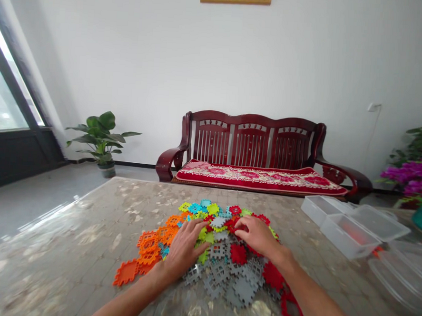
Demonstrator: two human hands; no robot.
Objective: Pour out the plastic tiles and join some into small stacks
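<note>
A heap of notched plastic interlocking tiles lies on the table, roughly grouped by colour. My left hand [186,247] rests over the left middle of the heap, fingers spread and palm down, next to orange tiles [149,256] and lime-green tiles [212,208]. My right hand [254,233] has its fingers curled, with the fingertips at a red interlocking tile [231,224] in the upper part of the heap. Between the hands sit light grey tiles [218,222]. Darker grey tiles [244,289] spread toward me, and more red tiles [273,275] lie under and beside my right forearm.
Translucent plastic boxes [349,235] stand on the right of the patterned table [95,232], with clear lids [404,277] nearer me. A red wooden bench [253,141] stands behind the table. Potted plants [105,135] are left and purple flowers [419,178] right.
</note>
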